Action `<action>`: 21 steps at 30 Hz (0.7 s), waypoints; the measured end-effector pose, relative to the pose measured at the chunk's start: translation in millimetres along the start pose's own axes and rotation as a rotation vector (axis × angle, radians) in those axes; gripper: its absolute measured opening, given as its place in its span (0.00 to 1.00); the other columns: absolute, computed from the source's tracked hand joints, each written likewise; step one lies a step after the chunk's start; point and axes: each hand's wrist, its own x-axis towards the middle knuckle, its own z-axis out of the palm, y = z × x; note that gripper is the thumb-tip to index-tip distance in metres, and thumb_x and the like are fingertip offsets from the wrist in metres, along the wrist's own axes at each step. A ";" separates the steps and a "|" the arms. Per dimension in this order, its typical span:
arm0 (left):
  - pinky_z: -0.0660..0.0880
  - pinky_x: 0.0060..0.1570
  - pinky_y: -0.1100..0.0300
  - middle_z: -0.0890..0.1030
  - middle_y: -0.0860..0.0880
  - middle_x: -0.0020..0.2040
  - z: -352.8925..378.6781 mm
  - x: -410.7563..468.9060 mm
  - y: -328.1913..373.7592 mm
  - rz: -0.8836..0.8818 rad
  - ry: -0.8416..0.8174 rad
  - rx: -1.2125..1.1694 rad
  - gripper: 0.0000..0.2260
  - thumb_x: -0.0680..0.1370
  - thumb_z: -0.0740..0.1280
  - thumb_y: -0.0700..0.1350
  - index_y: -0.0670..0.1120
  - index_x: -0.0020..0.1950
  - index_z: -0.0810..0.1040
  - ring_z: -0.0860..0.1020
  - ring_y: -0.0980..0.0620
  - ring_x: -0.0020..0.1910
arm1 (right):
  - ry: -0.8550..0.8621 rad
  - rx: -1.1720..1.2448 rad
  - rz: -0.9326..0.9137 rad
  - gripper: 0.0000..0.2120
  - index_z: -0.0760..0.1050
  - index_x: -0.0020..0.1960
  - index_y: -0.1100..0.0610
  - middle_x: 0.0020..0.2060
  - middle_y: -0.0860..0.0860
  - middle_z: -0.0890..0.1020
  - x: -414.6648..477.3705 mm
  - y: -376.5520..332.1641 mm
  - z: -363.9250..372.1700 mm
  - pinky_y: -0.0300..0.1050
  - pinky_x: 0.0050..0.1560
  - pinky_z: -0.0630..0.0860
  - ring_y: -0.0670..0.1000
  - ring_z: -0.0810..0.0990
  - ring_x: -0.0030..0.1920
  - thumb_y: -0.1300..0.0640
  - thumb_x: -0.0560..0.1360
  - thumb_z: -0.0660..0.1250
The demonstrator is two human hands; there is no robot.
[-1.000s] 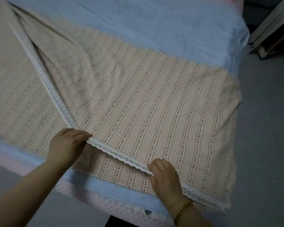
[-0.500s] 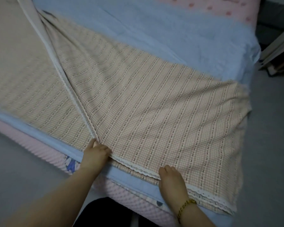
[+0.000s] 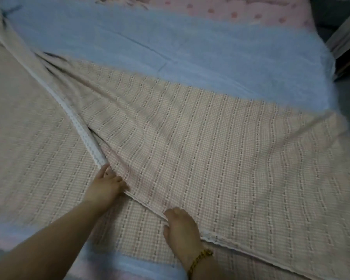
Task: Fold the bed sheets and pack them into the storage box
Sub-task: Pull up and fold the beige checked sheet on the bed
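A beige checked bed sheet [image 3: 220, 142] with a white lace edge [image 3: 83, 130] lies spread over the bed, its right part folded over onto the lower layer. My left hand [image 3: 105, 186] grips the lace edge where the fold turns, fingers curled round the cloth. My right hand [image 3: 180, 225] pinches the same edge lower and to the right, its fingers tucked under the folded layer. A bead bracelet sits on the right wrist. No storage box is in view.
Under the sheet lies a light blue blanket [image 3: 170, 49] on a pink spotted mattress cover [image 3: 251, 11]. Grey floor [image 3: 348, 102] runs along the bed's right side, with a pale furniture frame [image 3: 343, 39] at the top right corner.
Both hands have carried the lace edge up and away from the bed's near edge, onto the lower layer of the sheet. The view has swung to the left.
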 end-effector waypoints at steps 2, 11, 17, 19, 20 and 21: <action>0.75 0.51 0.43 0.78 0.55 0.24 0.0 4.6 -32.7 -0.020 0.027 0.001 0.18 0.42 0.83 0.41 0.51 0.25 0.81 0.81 0.51 0.29 | 0.124 0.072 0.012 0.08 0.80 0.40 0.53 0.37 0.47 0.79 20.8 -16.2 6.4 0.33 0.34 0.73 0.45 0.79 0.36 0.61 0.63 0.67; 0.77 0.38 0.39 0.82 0.47 0.28 7.5 4.4 -90.2 -0.043 0.210 -0.021 0.11 0.52 0.78 0.34 0.44 0.30 0.83 0.82 0.47 0.29 | 0.197 0.053 -0.028 0.09 0.77 0.26 0.49 0.24 0.42 0.76 54.1 -50.6 20.9 0.30 0.23 0.68 0.40 0.74 0.24 0.61 0.55 0.74; 0.67 0.64 0.54 0.85 0.41 0.43 16.8 -64.6 -86.1 -0.244 0.410 -0.095 0.19 0.66 0.56 0.39 0.38 0.46 0.84 0.83 0.40 0.42 | 0.497 -0.080 -0.157 0.29 0.84 0.43 0.58 0.43 0.52 0.85 25.0 -78.6 38.1 0.40 0.56 0.73 0.50 0.84 0.45 0.62 0.81 0.43; 0.49 0.71 0.65 0.84 0.40 0.46 22.2 -89.5 -80.9 -0.333 0.445 -0.116 0.21 0.66 0.53 0.40 0.37 0.48 0.83 0.83 0.39 0.44 | 0.510 -0.108 -0.170 0.31 0.84 0.46 0.60 0.47 0.53 0.85 14.4 -83.6 54.4 0.44 0.67 0.62 0.51 0.79 0.53 0.61 0.82 0.41; 0.46 0.71 0.67 0.84 0.40 0.46 27.4 -99.4 -76.6 -0.361 0.440 -0.124 0.20 0.66 0.55 0.40 0.37 0.48 0.83 0.83 0.38 0.45 | 0.501 -0.125 -0.175 0.30 0.83 0.46 0.60 0.48 0.53 0.84 10.9 -81.4 62.2 0.43 0.69 0.58 0.51 0.77 0.55 0.61 0.82 0.41; 0.45 0.71 0.66 0.84 0.40 0.46 35.7 -111.4 -69.7 -0.369 0.417 -0.117 0.17 0.66 0.59 0.40 0.37 0.48 0.83 0.83 0.38 0.45 | 0.462 -0.139 -0.184 0.31 0.83 0.47 0.59 0.48 0.53 0.84 6.2 -79.5 72.0 0.43 0.70 0.54 0.51 0.78 0.55 0.62 0.82 0.40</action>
